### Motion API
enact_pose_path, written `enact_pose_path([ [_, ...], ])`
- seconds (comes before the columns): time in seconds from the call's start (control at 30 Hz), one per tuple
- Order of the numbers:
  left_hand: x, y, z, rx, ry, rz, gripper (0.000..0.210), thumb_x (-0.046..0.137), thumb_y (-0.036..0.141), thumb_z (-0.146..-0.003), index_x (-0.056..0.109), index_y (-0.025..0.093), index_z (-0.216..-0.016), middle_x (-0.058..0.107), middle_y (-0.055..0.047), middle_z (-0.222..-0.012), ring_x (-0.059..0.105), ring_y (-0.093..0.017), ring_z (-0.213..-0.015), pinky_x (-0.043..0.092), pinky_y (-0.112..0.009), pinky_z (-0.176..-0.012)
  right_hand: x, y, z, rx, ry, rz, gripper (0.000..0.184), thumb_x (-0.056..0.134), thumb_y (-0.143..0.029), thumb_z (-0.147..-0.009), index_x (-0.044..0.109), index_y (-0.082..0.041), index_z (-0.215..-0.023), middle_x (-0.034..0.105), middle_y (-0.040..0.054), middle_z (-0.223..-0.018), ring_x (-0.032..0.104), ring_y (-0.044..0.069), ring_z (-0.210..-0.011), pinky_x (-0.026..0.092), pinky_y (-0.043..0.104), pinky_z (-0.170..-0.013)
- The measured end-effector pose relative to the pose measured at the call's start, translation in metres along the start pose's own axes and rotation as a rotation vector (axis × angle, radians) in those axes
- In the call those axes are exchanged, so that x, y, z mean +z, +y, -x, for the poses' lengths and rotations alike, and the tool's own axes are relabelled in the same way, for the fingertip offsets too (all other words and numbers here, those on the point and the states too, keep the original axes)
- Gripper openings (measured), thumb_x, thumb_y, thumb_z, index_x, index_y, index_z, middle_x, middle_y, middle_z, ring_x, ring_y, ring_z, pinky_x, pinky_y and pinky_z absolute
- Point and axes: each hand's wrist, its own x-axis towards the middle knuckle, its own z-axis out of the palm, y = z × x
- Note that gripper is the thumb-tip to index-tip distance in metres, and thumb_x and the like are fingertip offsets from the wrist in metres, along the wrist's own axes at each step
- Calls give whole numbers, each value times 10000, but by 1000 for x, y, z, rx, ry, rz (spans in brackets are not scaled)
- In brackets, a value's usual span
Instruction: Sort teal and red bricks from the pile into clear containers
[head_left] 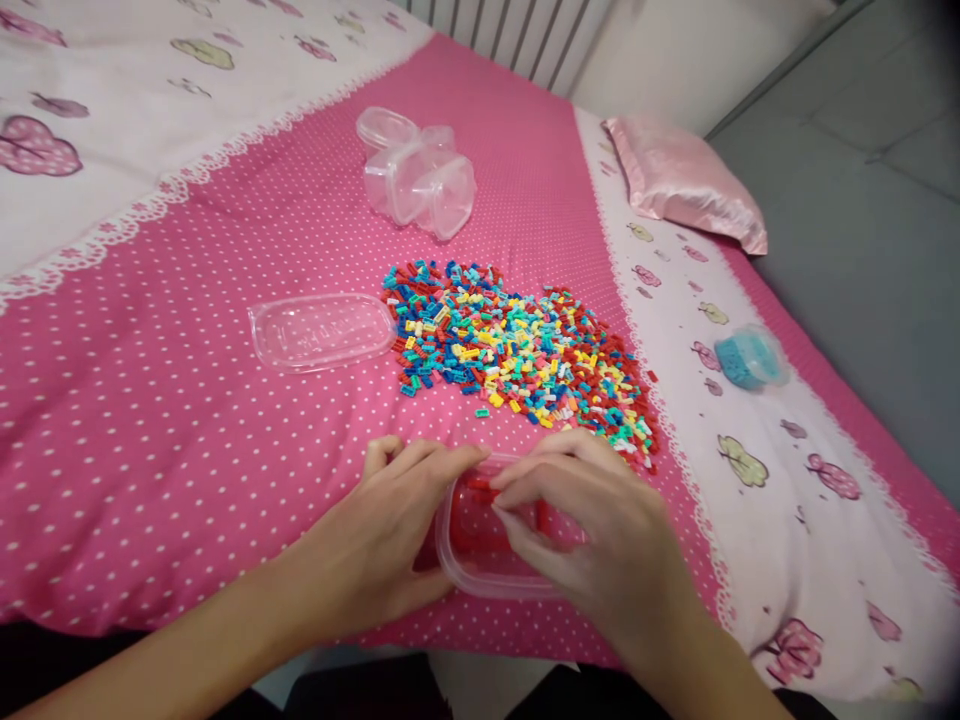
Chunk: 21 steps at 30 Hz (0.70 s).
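A clear plastic container [472, 578] sits at the bed's near edge, with several small red bricks [469, 520] inside it. My left hand [390, 530] is wrapped about the container's left side, fingers at the far rim and thumb at the near one. Over the opening, my right hand [600, 510] pinches a small red brick [495, 492] between thumb and fingertips; my fingers partly cover it. Just beyond both hands spreads a pile of small multicoloured bricks [517, 345], with red ones mostly along its right side. One green brick [482, 412] lies apart at the near side.
A clear lid [322, 332] lies left of the pile, touching its edge. Stacked clear containers [420, 185] stand farther back. To the right is a lidded container of blue bricks [748, 357]. A pink pillow [682, 185] rests near the grey headboard [855, 190].
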Motion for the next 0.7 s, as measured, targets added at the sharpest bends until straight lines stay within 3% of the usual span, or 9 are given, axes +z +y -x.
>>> enact_pose_path([
  [0.2,-1,2,-2,-1,0,18,656,676,211,-832,361,289,-1402,679,-87,-1304,645,-329,-1140,424,-557,-978,17,-3,-2,-156,6,240,235,605,-141,-1025,733,-214,-842,754,0,-808,630,186,-808,432,345,-763],
  [0.4,-2,4,-3,-24,-24,34,623,682,207,-811,386,288,-1352,686,-73,-1247,642,-331,-1110,415,-564,-957,21,-5,-3,-214,6,301,286,576,-99,-1026,703,-197,-789,712,-16,-748,614,176,-823,376,369,-882],
  [0.7,4,-1,0,29,60,-6,717,688,173,-785,382,263,-1427,680,-66,-1280,655,-323,-1107,428,-518,-965,28,-11,-11,-242,1,422,271,559,-48,-992,669,-203,-799,676,-53,-678,590,160,-776,282,370,-832],
])
